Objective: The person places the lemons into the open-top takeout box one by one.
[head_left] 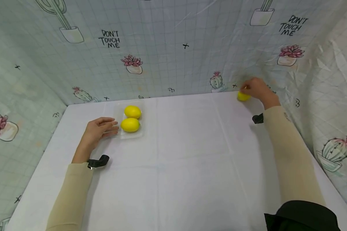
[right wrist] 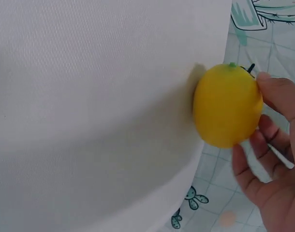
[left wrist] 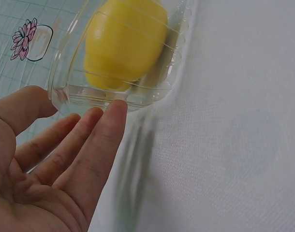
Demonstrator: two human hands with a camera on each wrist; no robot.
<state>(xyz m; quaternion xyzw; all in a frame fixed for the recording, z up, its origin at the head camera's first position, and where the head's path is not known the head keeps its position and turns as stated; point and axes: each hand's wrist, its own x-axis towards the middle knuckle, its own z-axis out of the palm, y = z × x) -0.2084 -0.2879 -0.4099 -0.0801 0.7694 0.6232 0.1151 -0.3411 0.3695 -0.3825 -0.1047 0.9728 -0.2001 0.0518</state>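
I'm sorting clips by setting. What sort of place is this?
Probably a staged recording booth, not a kitchen: a white cloth-covered table, cactus-print curtain walls, and only yellow lemons in a clear plastic tray.

White tablecloth, cactus-printed backdrop with "DON'T TOUCH ME" lettering.
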